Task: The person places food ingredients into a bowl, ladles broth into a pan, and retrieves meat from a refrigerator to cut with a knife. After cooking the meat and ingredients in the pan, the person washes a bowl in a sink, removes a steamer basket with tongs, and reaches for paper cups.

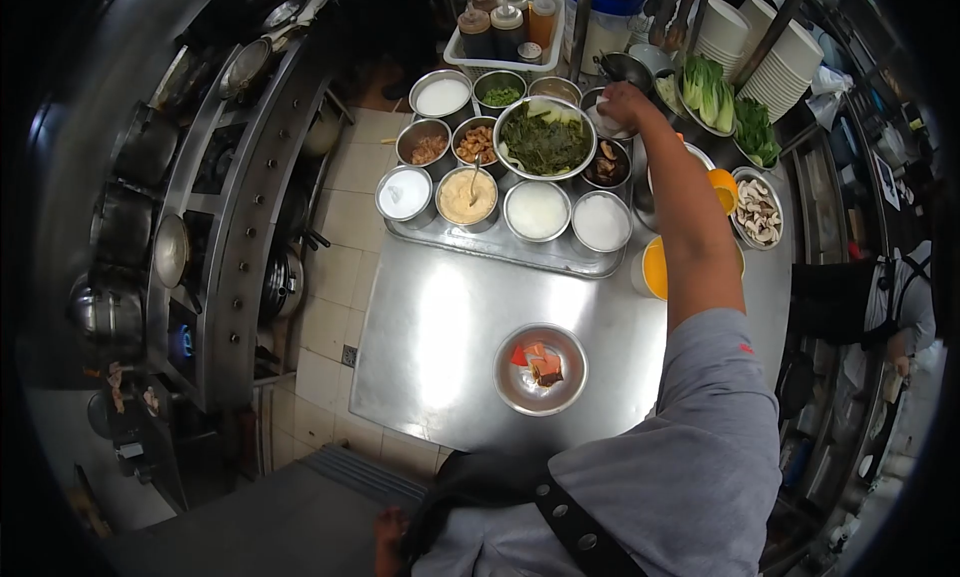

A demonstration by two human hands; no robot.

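My right hand point(628, 105) reaches across the table to the back row of containers. Its curled fingers dip into a metal container point(605, 125) with something whitish inside; what they grip is hidden. Left of it stands a large steel bowl of dark green leafy vegetables point(545, 137), and just below is a container of brown mushroom-like pieces point(605, 165). Low in the view, beside my body, my left hand point(390, 527) hangs dim and partly hidden, its fingers unclear. A steel bowl point(510, 385) with red and orange-brown pieces point(543, 365) sits on the table's near part.
A metal tray point(500, 245) bears several containers of white powders, a tan paste with a spoon point(468, 195) and chopped food. Squeeze bottles point(507, 27), leafy greens point(708, 95), sliced mushrooms point(757, 214) and stacked white bowls point(780, 67) surround it. Left is a stove point(225, 227); another person point(850, 297) stands right.
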